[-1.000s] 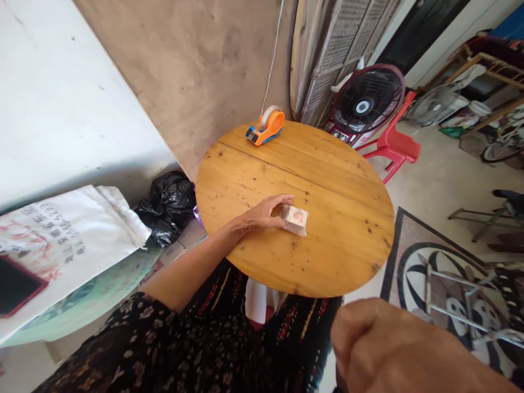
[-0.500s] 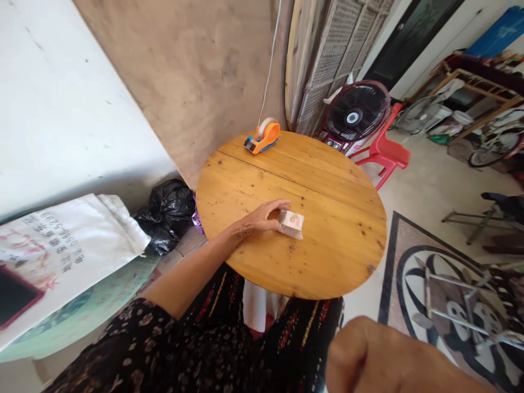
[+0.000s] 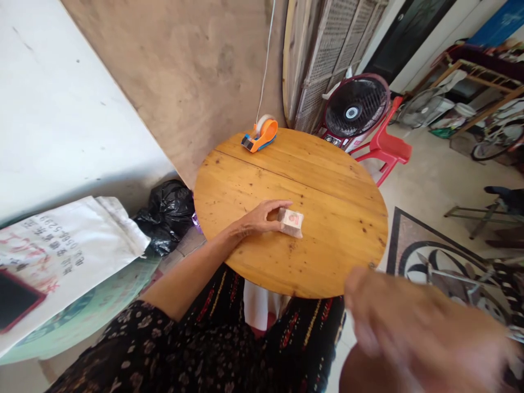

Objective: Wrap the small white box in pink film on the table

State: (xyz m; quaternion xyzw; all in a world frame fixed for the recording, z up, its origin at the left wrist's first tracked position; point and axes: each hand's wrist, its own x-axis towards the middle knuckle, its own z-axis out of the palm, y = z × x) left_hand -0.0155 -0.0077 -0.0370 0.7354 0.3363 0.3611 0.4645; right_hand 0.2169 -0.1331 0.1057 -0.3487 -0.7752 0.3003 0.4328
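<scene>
My left hand rests on the round wooden table with its fingers curled against a small pale packet that has a red mark on top. My right hand is close to the camera at the lower right, off the table, and smeared by motion, so its fingers cannot be read. An orange and blue tape dispenser sits at the table's far edge, well away from both hands.
A black bin bag and a printed white sack lie left of the table. A dark red floor fan and a red plastic chair stand behind it. Metal frames lie on the patterned floor at right.
My right hand has risen from a closed fist low in the picture and now blurs upward and rightward. My left hand and the packet have stayed put.
</scene>
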